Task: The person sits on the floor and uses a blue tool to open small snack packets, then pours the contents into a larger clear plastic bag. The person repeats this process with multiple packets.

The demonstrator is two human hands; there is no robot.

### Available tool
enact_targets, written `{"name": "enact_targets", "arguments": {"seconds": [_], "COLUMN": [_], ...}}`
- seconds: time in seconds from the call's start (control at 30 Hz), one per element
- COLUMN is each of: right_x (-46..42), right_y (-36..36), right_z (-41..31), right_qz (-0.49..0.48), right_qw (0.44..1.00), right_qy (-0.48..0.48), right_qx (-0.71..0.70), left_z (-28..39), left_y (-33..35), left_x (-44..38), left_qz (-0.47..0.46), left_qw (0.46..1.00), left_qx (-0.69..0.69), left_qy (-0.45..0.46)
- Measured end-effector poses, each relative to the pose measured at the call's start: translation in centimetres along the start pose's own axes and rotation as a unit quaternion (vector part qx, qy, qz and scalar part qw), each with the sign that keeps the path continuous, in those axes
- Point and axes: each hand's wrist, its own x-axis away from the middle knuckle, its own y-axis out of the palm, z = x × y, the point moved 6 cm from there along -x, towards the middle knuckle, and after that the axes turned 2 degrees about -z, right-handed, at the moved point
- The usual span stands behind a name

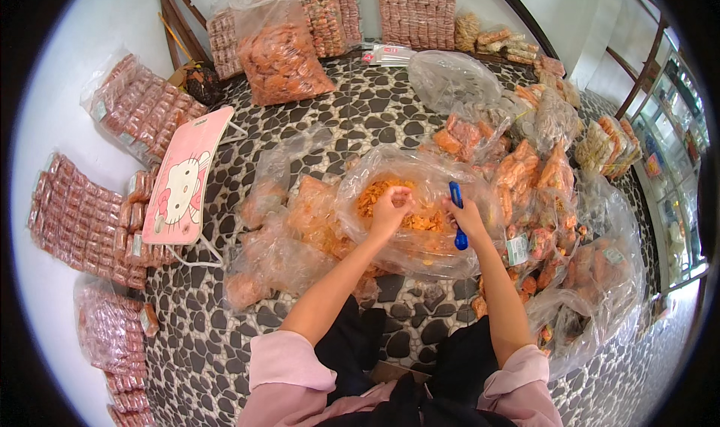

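Observation:
My right hand [468, 217] grips a blue snap-off utility knife [461, 240], held roughly upright in the picture over the right side of a large clear plastic bag [394, 258]. The bag lies spread wide, with orange crisp-like snack pieces [424, 222] inside. Over the left part of these pieces is my left hand [390, 208], its fingers curled and the thumb near the fingertips. Whether a small piece sits between them is too small to tell. My hands hide part of the snack heap.
Filled clear snack bags [315, 202] lie to the left, and more orange snack packs [514, 174] crowd the right. A pink folding table [188, 174] stands at left. Stacked packets [79, 219] line the wall. A big full bag [284, 61] stands behind, on pebble-patterned floor [365, 98].

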Motion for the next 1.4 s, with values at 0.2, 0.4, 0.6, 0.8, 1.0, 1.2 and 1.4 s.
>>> {"name": "enact_targets", "arguments": {"seconds": [0.2, 0.4, 0.6, 0.8, 1.0, 1.2, 1.4], "right_x": [1.0, 4.0, 10.4, 21.5, 26.2, 23.3, 21.4], "right_y": [1.0, 0.3, -10.8, -21.9, -21.0, -18.3, -19.0], "right_z": [-1.9, -1.7, 1.7, 12.3, 24.3, 27.0, 24.5], "right_qz": [0.025, 0.019, 0.110, 0.269, 0.320, 0.245, 0.237], "right_qw": [0.998, 0.974, 0.963, 0.958, 0.938, 0.960, 0.960], "right_qy": [-0.043, -0.111, -0.062, 0.067, 0.122, 0.122, 0.143], "right_qx": [0.039, 0.197, 0.239, 0.072, 0.043, 0.054, 0.048], "left_z": [7.0, 9.2, 3.6, -6.9, -21.2, -27.9, -23.7], "left_y": [-10.2, -11.7, 3.7, 20.2, 28.5, 29.7, 27.4], "left_x": [5.2, 9.2, 8.7, 13.3, 15.4, 14.9, 12.2], "left_qz": [0.245, 0.294, -0.100, -0.401, -0.471, -0.396, -0.374], "left_qw": [0.944, 0.891, 0.936, 0.822, 0.745, 0.617, 0.716], "left_qx": [-0.135, -0.279, -0.247, -0.312, -0.397, -0.575, -0.556], "left_qy": [0.173, 0.204, 0.229, 0.257, 0.256, 0.364, 0.197]}}
